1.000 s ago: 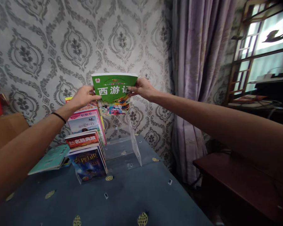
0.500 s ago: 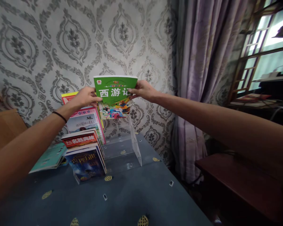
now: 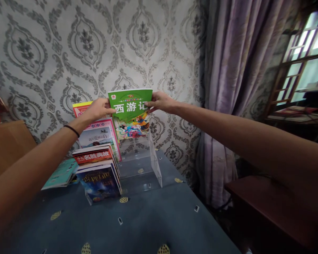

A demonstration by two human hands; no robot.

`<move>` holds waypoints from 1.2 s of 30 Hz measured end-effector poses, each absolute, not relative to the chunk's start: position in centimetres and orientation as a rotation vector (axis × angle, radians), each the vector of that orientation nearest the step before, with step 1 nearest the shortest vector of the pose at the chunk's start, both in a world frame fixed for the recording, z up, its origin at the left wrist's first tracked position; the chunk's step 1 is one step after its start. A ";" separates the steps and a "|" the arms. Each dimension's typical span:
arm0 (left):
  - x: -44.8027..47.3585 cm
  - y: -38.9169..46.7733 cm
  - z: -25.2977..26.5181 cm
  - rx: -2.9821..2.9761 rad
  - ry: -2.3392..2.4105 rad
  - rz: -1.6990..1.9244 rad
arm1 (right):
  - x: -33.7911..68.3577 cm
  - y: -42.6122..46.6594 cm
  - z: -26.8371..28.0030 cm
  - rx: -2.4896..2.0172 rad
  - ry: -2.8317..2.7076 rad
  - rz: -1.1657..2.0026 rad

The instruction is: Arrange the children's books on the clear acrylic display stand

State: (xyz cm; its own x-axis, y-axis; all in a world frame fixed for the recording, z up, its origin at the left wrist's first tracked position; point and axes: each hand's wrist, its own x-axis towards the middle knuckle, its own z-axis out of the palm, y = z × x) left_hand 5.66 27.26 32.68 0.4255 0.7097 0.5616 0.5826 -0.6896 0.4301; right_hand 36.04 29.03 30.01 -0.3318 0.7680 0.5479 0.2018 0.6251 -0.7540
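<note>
A green picture book with white Chinese characters stands upright at the back of a clear tiered book rack. My left hand is closed on the book's left edge, thumb on the cover. Its right edge is pinched by my right hand, the thumb over the last character. In the left half of the rack, books stand in stepped rows: a blue book in front, a red-and-white book behind it, then a pink-edged book and a yellow-and-red book partly hidden by my left arm.
The rack stands on a dark blue tablecloth with pineapple prints, near a patterned wall. Left of it lie teal books and a wooden box-like object. A purple curtain and a dark red surface are on the right.
The green book has come down slightly into the back of the rack, both hands still on it. The whole view has shifted a little.
</note>
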 end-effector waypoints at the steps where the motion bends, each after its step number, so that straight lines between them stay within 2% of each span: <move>1: 5.6 27.3 32.7 2.513 1.150 1.148 | 36.0 29.2 29.8 -0.786 -1.856 0.719; 9: 5.3 26.7 32.3 2.619 1.424 1.238 | 35.5 30.6 28.1 -0.794 -1.898 0.782; 20: 4.9 25.6 33.3 2.783 1.743 1.361 | 35.3 30.6 27.4 -0.807 -1.900 0.697; 28: 4.2 26.8 33.3 3.127 1.526 1.247 | 35.2 30.1 27.0 -0.820 -1.914 0.637; 32: 4.1 27.7 34.0 3.168 1.552 1.092 | 34.7 29.5 27.3 -0.954 -1.895 0.415; 36: 4.1 28.6 35.2 3.096 1.706 0.876 | 32.8 28.1 28.5 -1.165 -1.725 -0.146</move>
